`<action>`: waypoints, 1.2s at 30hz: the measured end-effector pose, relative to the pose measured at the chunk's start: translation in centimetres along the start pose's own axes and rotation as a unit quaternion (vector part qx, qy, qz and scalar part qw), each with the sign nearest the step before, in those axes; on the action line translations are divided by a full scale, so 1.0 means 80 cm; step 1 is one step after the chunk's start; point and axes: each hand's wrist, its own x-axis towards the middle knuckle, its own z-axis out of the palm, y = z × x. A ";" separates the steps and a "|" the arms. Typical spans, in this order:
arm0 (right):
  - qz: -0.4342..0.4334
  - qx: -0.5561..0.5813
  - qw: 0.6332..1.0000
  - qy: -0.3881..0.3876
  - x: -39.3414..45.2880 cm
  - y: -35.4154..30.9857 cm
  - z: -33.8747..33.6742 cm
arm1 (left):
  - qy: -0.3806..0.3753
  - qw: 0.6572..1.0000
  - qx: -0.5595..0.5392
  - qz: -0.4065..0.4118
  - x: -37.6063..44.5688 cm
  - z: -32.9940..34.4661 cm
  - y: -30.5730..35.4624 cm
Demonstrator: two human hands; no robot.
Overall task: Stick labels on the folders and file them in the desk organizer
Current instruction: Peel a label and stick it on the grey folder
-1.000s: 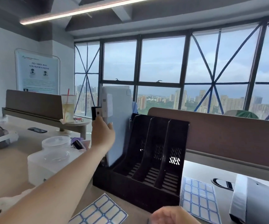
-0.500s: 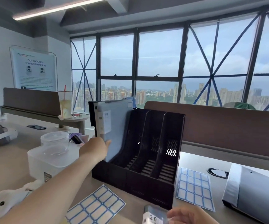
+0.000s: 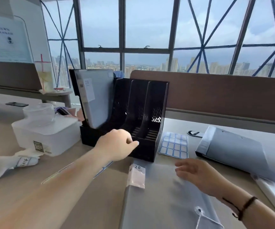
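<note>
Toward the desk's far edge stands the black organizer (image 3: 133, 116), one grey folder (image 3: 98, 98) upright in its leftmost slot, spine label outward so it can be read; the left hand (image 3: 117, 144) hangs before the organizer, fingers loosely curled, holding nothing; the right hand (image 3: 194, 174) rests relaxed on the next folder (image 3: 163, 200) at the near edge, steadying it; a label sheet (image 3: 174, 147) lies beside the organizer, within reach.

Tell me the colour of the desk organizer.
Black; the desk organizer shows best in the head view.
</note>
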 end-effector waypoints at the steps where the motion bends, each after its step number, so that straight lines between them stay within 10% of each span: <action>1: 0.001 -0.008 1.000 0.007 -0.003 0.005 -0.002 | -0.025 1.000 -0.002 0.002 -0.010 0.009 0.009; 6: 0.013 -0.163 0.986 -0.044 -0.036 0.013 0.000 | -0.152 0.988 0.033 -0.016 -0.051 0.057 0.021; 21: 0.016 -0.363 0.928 -0.084 -0.093 0.033 0.011 | -0.084 0.991 -0.097 -0.022 -0.092 0.075 -0.011; 27: 0.010 -0.357 0.930 -0.088 -0.100 0.031 0.012 | -0.083 0.987 0.058 -0.128 -0.094 0.075 -0.078; 36: -0.007 -0.353 0.933 -0.065 -0.091 0.038 0.011 | -0.054 0.997 0.031 -0.035 -0.121 0.077 -0.080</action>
